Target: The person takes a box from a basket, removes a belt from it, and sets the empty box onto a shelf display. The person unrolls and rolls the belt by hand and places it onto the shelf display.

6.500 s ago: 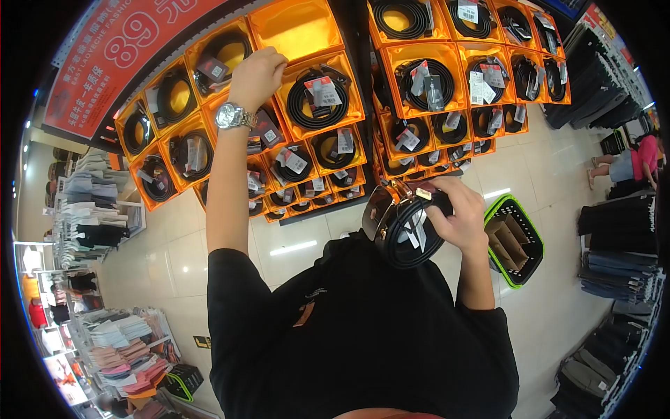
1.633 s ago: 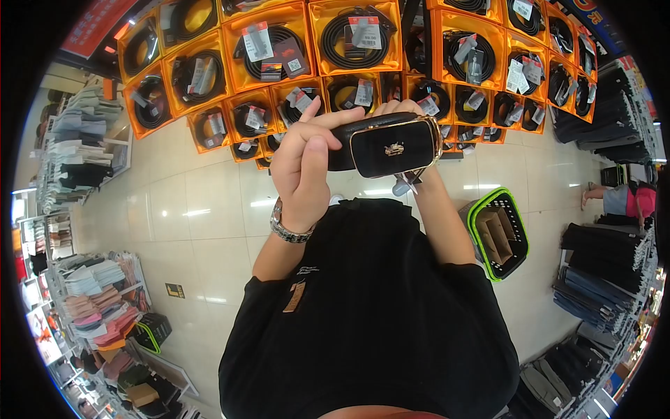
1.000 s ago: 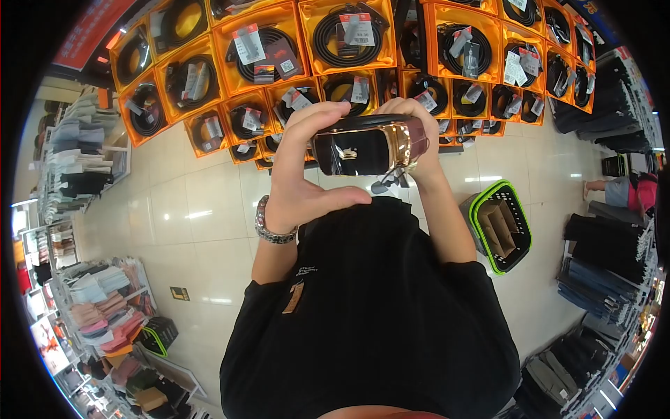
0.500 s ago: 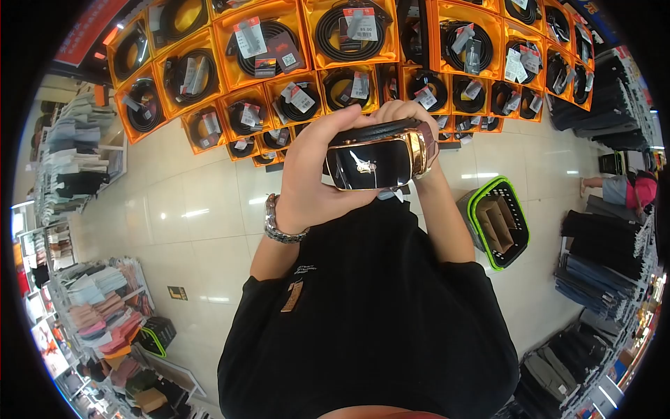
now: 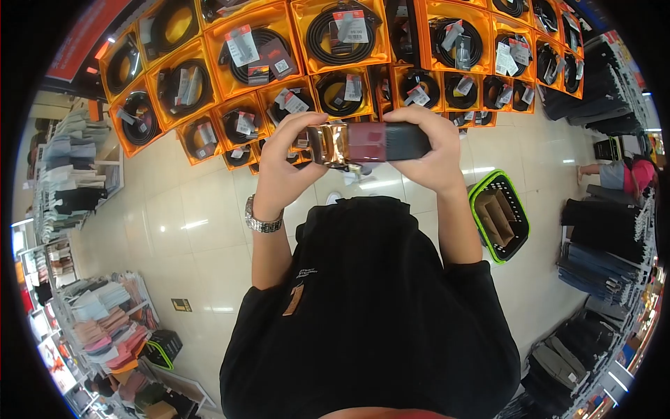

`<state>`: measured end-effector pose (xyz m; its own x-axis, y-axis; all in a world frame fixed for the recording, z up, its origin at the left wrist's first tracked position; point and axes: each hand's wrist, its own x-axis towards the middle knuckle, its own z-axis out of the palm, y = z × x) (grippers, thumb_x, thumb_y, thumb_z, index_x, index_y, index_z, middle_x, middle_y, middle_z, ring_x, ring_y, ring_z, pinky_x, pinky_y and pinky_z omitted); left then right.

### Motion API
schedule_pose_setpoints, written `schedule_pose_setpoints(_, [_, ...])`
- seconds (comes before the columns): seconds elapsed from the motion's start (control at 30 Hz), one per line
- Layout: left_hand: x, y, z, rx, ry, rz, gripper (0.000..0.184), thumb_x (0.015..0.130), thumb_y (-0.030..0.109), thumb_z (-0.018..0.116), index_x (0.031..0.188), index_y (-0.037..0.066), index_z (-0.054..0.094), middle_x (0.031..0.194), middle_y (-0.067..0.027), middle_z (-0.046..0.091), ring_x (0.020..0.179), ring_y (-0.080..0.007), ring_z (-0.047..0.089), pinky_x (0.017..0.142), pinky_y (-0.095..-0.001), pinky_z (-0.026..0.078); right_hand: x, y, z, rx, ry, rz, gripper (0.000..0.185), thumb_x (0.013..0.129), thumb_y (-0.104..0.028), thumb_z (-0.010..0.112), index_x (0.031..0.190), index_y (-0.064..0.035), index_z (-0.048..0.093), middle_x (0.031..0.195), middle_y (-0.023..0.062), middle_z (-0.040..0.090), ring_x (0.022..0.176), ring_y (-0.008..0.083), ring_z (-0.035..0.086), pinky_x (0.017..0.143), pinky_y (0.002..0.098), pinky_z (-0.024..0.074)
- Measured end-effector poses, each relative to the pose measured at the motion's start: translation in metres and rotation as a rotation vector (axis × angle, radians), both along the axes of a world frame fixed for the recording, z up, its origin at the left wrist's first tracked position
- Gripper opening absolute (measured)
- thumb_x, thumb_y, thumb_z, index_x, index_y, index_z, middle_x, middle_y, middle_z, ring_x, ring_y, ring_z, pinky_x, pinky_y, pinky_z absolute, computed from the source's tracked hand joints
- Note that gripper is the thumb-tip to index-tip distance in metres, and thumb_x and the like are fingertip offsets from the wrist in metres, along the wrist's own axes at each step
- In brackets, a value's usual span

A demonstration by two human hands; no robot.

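A belt [image 5: 407, 142] is held up between my two hands, in front of my chest. Its gold buckle [image 5: 330, 145] is on the left, joined to a glossy dark red section that leads into the black strap. My left hand [image 5: 285, 159], with a metal watch [image 5: 262, 218] on the wrist, grips the buckle end between thumb and fingers. At the other end, my right hand [image 5: 434, 155] is closed around the black strap. The buckle's front face is turned away from view.
Orange display boxes [image 5: 342, 33] with coiled, tagged belts fill the rack ahead. A green-rimmed black basket [image 5: 500, 216] with brown cardboard inside stands on the tiled floor [image 5: 202, 258] at right. Clothing racks [image 5: 600, 237] line both sides. A person in pink [image 5: 641, 178] is far right.
The belt has been turned, so the black buckle plate with its gold figure no longer faces me and the dark red section shows. My hands have spread apart, holding opposite ends.
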<state>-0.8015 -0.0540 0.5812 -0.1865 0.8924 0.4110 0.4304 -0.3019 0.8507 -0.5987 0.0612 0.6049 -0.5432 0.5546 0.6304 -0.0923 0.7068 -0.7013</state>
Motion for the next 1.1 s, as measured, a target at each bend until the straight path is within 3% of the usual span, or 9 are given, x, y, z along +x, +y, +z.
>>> schedule_pose_setpoints(0.2, [-0.005,-0.003,0.003,0.09,-0.395,-0.152,0.065,0.066,0.006,0.071,0.127,0.005,0.049,0.128,-0.0115,0.051,0.121,-0.0244,0.046,0.1,-0.0376,0.036,-0.015,-0.015,0.001,0.008,-0.221,-0.135,0.049,0.058,-0.006,0.076,0.103,-0.0067,0.057,0.092,0.0099,0.064,0.081,0.0281,0.063,0.069,0.0348,0.0498])
schedule_pose_setpoints(0.27, [-0.004,-0.006,0.018,0.049,0.116,-0.101,0.068,0.065,0.013,0.075,0.127,0.006,0.05,0.128,-0.0114,0.051,0.119,-0.0264,0.048,0.101,-0.0376,0.034,-0.02,-0.018,0.002,0.045,-0.264,-0.149,0.052,0.059,-0.007,0.076,0.106,-0.0073,0.054,0.091,0.0096,0.063,0.083,0.0294,0.063,0.07,0.0373,0.0493])
schedule_pose_setpoints(0.4, [0.011,0.002,0.025,-0.099,0.425,-0.028,0.072,0.062,0.023,0.082,0.125,0.006,0.051,0.109,-0.0112,0.063,0.106,-0.0284,0.055,0.096,-0.0388,0.039,-0.026,-0.023,0.0,0.023,-0.374,-0.132,0.054,0.06,-0.007,0.075,0.109,-0.0074,0.052,0.092,0.0105,0.063,0.087,0.0317,0.062,0.074,0.0396,0.0487])
schedule_pose_setpoints(0.43, [0.011,0.007,0.022,-0.004,0.438,0.028,0.064,0.06,0.024,0.084,0.116,0.007,0.057,0.095,-0.0092,0.067,0.094,-0.0269,0.06,0.092,-0.0402,0.042,-0.026,-0.024,-0.002,-0.007,-0.35,-0.098,0.054,0.06,-0.006,0.075,0.109,-0.0073,0.052,0.092,0.0111,0.063,0.088,0.0319,0.062,0.075,0.0399,0.0487])
schedule_pose_setpoints(0.57, [0.009,0.005,0.023,0.126,0.416,0.032,0.045,0.057,0.024,0.085,0.095,0.008,0.066,0.085,-0.0067,0.068,0.075,-0.0229,0.064,0.091,-0.0412,0.043,-0.022,-0.021,-0.003,-0.025,-0.29,-0.01,0.054,0.061,-0.005,0.073,0.112,-0.0075,0.053,0.095,0.0123,0.063,0.09,0.0311,0.062,0.078,0.0385,0.0491])
schedule_pose_setpoints(0.8, [0.001,0.0,0.03,0.109,0.391,0.02,0.044,0.059,0.023,0.085,0.095,0.007,0.066,0.083,-0.0066,0.068,0.073,-0.0216,0.062,0.087,-0.0386,0.045,-0.005,-0.005,-0.026,-0.312,-0.155,0.136,0.045,0.059,-0.006,0.075,0.101,-0.0032,0.06,0.096,0.0085,0.065,0.085,0.0195,0.064,0.076,0.0275,0.0492])
schedule_pose_setpoints(0.9, [0.004,0.002,0.027,0.103,0.335,-0.001,0.046,0.059,0.022,0.085,0.098,0.007,0.066,0.083,-0.0066,0.066,0.07,-0.021,0.059,0.079,-0.0346,0.045,-0.004,-0.007,-0.024,-0.217,-0.063,0.091,0.045,0.058,-0.005,0.074,0.1,-0.0019,0.06,0.093,0.0094,0.064,0.082,0.0188,0.063,0.073,0.0271,0.0483])
schedule_pose_setpoints(1.0, [0.006,0.001,0.028,-0.054,0.265,-0.049,0.053,0.057,0.02,0.085,0.102,0.002,0.065,0.097,-0.0099,0.066,0.095,-0.0237,0.061,0.083,-0.0321,0.047,-0.005,-0.008,-0.022,-0.171,0.031,0.093,0.043,0.057,-0.003,0.073,0.098,-0.0016,0.061,0.09,0.0097,0.064,0.078,0.0183,0.062,0.068,0.027,0.0473])
schedule_pose_setpoints(1.1, [0.01,0.004,0.028,0.03,0.173,-0.065,0.051,0.059,0.022,0.085,0.103,0.007,0.065,0.082,-0.0045,0.064,0.071,-0.0196,0.055,0.072,-0.0318,0.045,-0.006,-0.007,-0.023,-0.162,0.069,0.054,0.042,0.058,-0.002,0.073,0.098,-0.0018,0.062,0.088,0.0097,0.064,0.076,0.0184,0.062,0.067,0.0267,0.0469])
